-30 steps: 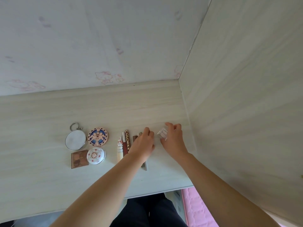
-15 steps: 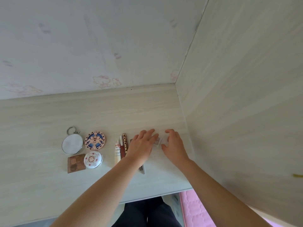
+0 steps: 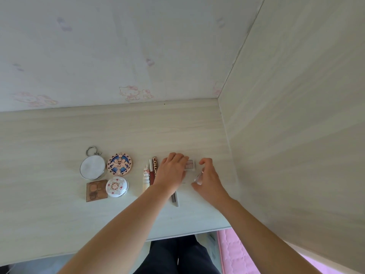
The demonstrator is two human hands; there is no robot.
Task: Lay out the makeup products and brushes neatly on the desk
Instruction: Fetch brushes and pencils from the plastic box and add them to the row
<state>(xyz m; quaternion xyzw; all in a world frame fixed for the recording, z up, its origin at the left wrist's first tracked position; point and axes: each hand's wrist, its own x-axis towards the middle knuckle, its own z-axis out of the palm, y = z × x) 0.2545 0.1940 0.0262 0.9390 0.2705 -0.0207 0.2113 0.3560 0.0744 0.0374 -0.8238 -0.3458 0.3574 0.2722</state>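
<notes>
We judge the layout close to complete. On the left of the desk (image 3: 59, 135) four flat products already sit in a tidy block: a round mirror (image 3: 92, 167) with the patterned compact (image 3: 119, 164) just beside it, and nearer to us the brown eyeshadow palette (image 3: 96, 190) next to the white round compact (image 3: 116, 187). To their right we see a row of slim items lying parallel, among them a cream tube (image 3: 145, 179) and a dark red tube (image 3: 153, 171); the ends of two grey pencils or brushes (image 3: 174, 198) show below our left wrist

Our left hand (image 3: 172, 171) lies flat, fingers straight, pressing on a small clear case (image 3: 190, 165) at the right end of the row. Our right hand (image 3: 207, 178) is curled around a small clear piece (image 3: 198, 177), probably a lid or a second small case; we cannot tell which

What remains, as far as we can see, is to set these clear items in line with the row and release both hands
</notes>
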